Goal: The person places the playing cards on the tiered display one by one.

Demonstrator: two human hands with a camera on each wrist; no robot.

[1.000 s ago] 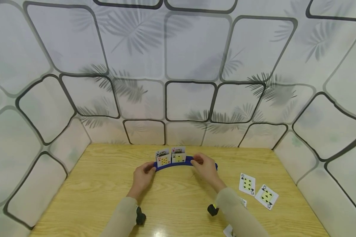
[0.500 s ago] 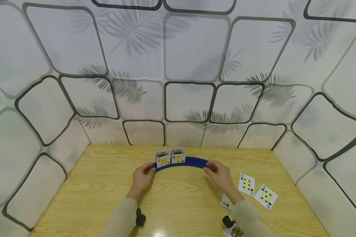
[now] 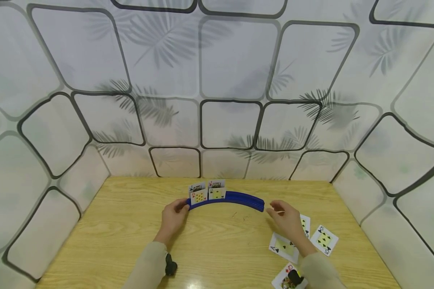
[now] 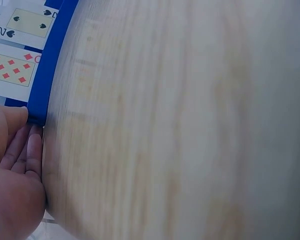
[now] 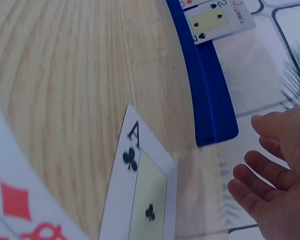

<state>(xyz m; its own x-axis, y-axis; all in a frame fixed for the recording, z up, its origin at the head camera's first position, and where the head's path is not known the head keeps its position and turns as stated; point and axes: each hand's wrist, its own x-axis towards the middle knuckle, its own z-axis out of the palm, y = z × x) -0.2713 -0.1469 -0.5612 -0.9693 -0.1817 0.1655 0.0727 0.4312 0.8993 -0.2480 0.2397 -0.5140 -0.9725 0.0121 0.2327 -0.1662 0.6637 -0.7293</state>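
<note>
Across the table [image 3: 209, 249], blue rack [image 3: 244, 198], long axis sideways, left fingers [image 4: 34, 155] tight on it, right fingers [image 5: 270, 168] loose.

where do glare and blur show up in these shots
Head: a bright glare patch on the table at the bottom edge; left wrist: the wood grain looks smeared, softest toward the right, though the two of spades is readable; right wrist: the ace reads clearly, the diamond card lower left looks softer.

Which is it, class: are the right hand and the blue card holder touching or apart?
Apart. The right wrist view shows it: a clear gap separates the right hand from the near end of the blue card holder.
</note>
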